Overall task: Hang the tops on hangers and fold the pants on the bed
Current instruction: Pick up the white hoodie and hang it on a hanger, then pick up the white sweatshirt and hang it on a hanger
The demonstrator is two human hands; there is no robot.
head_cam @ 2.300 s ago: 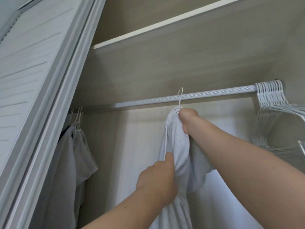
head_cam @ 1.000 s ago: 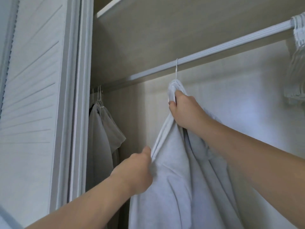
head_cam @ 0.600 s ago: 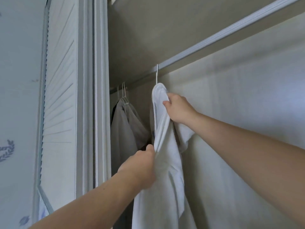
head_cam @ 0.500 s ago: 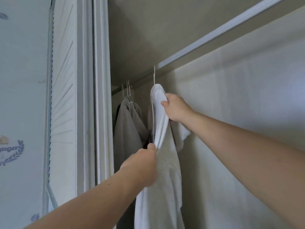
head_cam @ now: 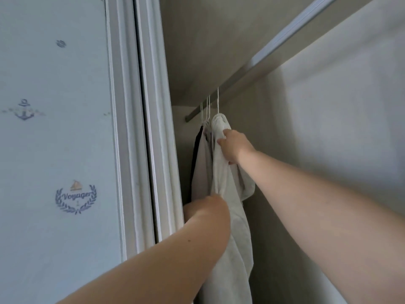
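Note:
A white top (head_cam: 228, 207) hangs from a white wire hanger (head_cam: 217, 102) hooked on the closet rail (head_cam: 258, 62), close to the rail's left end. My right hand (head_cam: 233, 148) grips the top just under its collar. My left hand (head_cam: 208, 207) holds the front edge of the same top lower down; its fingers are mostly hidden behind the wrist and the cloth. No pants or bed are in view.
Grey and dark garments (head_cam: 201, 167) hang on hangers directly left of the white top, touching it. The white sliding door frame (head_cam: 151, 128) stands at the left, next to wallpaper printed with an anchor and "Voyager". The closet's back wall (head_cam: 339, 117) fills the right.
Both hands have slid the hanger with the white top leftward along the rail until it sits against the grey garments. The view has turned left; the bunch of bare hangers is out of sight.

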